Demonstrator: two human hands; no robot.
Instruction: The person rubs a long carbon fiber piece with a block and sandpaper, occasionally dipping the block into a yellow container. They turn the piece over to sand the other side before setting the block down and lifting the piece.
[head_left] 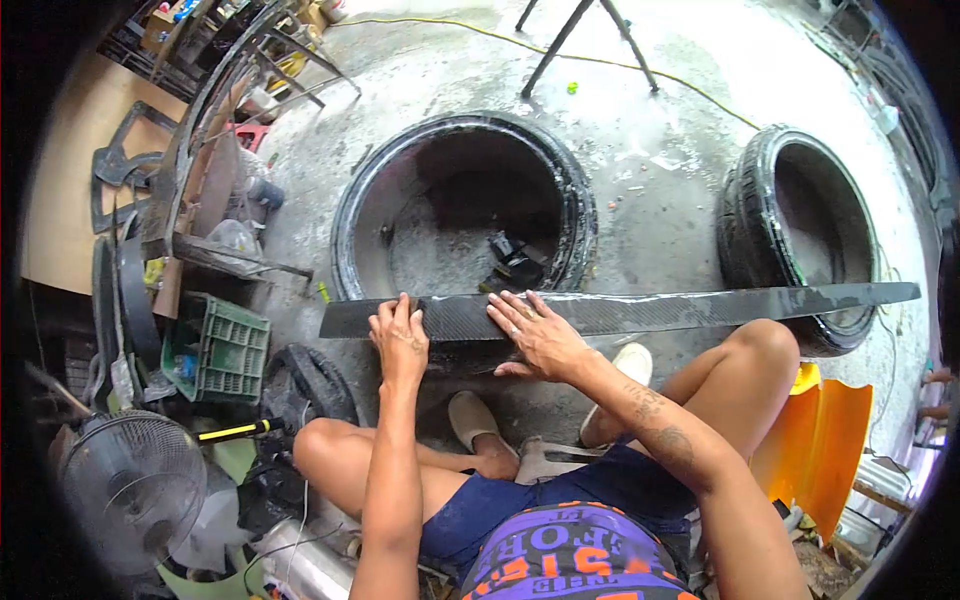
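Note:
A long, dark strip with a woven carbon-like pattern (640, 313) lies across the near rim of a large tire (585, 215) and reaches over a second tire (745, 215) at the right. My left hand (400, 335) is at the strip's left part, its fingers bent over the strip and gripping it. Flat on the strip, a little further right, rests my right hand (540, 338), with fingers spread and the thumb at the near edge. Inside the large tire, on the floor, is a black object (515, 262) that I cannot make out.
At the left are a green crate (218, 348), a fan (135, 490) and a metal frame (190, 150). An orange panel (815, 450) stands at the lower right. A yellow cable (590, 60) crosses the floor near stand legs (560, 45). My knees flank the strip's near side.

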